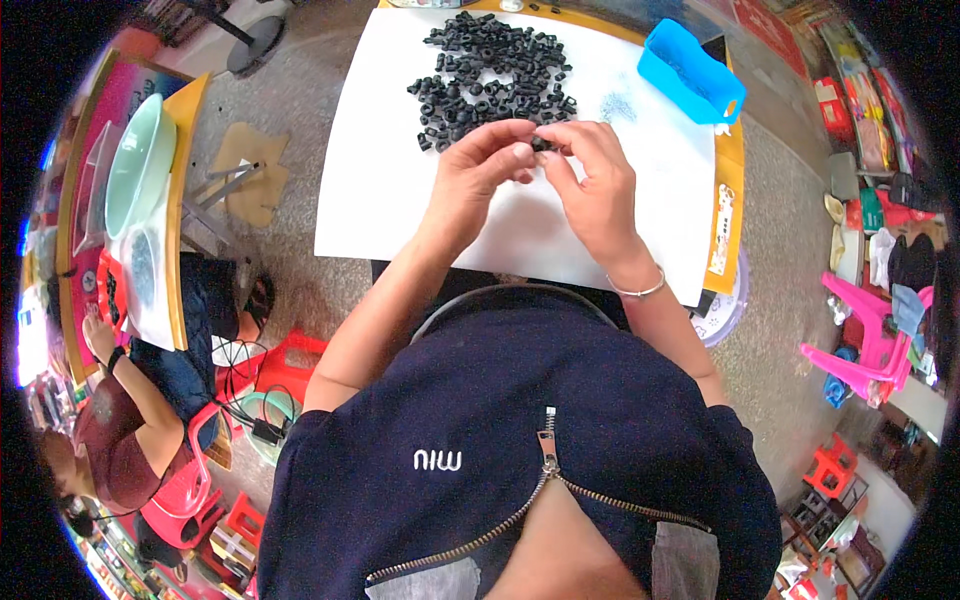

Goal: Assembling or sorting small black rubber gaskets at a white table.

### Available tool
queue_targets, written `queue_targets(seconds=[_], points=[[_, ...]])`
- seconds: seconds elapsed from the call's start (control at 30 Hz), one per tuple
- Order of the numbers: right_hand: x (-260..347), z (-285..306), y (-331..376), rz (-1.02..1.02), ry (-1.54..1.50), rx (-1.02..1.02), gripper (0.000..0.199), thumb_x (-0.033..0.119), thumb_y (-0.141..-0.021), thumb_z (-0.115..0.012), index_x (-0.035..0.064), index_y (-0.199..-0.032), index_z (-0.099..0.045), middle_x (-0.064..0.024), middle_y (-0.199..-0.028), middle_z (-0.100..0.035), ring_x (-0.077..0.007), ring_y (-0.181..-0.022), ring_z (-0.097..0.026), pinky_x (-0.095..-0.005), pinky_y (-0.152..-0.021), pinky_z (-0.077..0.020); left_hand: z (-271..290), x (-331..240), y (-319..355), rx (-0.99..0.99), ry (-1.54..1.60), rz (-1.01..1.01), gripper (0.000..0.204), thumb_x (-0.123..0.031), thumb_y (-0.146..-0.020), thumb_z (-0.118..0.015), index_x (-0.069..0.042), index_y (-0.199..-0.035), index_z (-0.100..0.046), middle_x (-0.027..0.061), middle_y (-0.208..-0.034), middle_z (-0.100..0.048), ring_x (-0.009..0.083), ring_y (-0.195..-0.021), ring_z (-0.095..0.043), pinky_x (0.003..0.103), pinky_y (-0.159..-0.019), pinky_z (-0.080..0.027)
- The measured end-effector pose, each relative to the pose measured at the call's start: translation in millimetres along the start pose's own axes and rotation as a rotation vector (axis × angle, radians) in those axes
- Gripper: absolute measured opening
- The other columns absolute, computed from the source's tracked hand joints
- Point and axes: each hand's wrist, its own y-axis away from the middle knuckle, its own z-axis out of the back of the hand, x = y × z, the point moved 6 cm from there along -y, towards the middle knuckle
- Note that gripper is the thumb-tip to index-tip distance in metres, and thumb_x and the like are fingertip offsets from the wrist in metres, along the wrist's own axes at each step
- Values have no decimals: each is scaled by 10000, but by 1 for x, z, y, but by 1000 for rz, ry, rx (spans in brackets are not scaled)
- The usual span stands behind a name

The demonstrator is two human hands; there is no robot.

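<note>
Above the white table top, my two hands meet at the fingertips. Between the thumb and fingers of my right hand is a small black part, mostly covered by the fingers. My left hand is closed in a pinch against the same part from the other side. Its exact kind is too small to make out. Just beyond my fingers lies a spread heap of small black parts, tube-like and knobbly, probably plastic.
A blue plastic bin stands at the table's far right, with bluish specks scattered beside it. Left, another person sits at a second table holding a pale green basin. A pink stool stands on the right.
</note>
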Motion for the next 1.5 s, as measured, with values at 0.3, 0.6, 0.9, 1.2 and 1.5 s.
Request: queue_targets(seconds=[0.3,0.6,0.9,1.2,1.5], points=[[-10,12,13,-258,-423,-34,173,-3,-807,-611,30,-974,-644,-68,-892,-609,-129,-795,-596,-262,-684,-492,-16,16,2,92,519,181,248,-61,-905,-549,13,-1141,-569,98,-949,-634,143,-780,-603,264,-715,-515],[-10,17,16,-135,-219,-28,157,-26,-778,-631,19,-927,-656,-79,-896,-580,-166,-826,-576,-268,-730,-472,-23,20,8,93,282,241,219,-98,-911,-551,-1,-1107,-560,94,-943,-628,146,-805,-609,273,-735,-508],[-94,91,60,-373,219,-135,84,54,-809,-630,24,-884,-651,-85,-856,-611,-193,-807,-588,-281,-733,-466,-7,31,15,127,238,228,240,-65,-893,-565,12,-1119,-584,122,-966,-628,140,-792,-597,252,-697,-505],[-128,107,46,-220,483,-54,151,88,-817,-608,41,-947,-669,-64,-857,-608,-199,-843,-576,-297,-732,-453,-13,45,14,227,299,288,231,-111,-896,-575,-11,-1104,-584,99,-954,-629,139,-779,-605,252,-693,-508],[-123,102,47,-408,207,-83,116,63,-814,-627,30,-919,-664,-40,-858,-616,-127,-776,-558,-245,-712,-444,-6,45,14,158,289,332,254,-110,-896,-572,12,-1117,-544,127,-979,-619,146,-774,-595,255,-697,-501]])
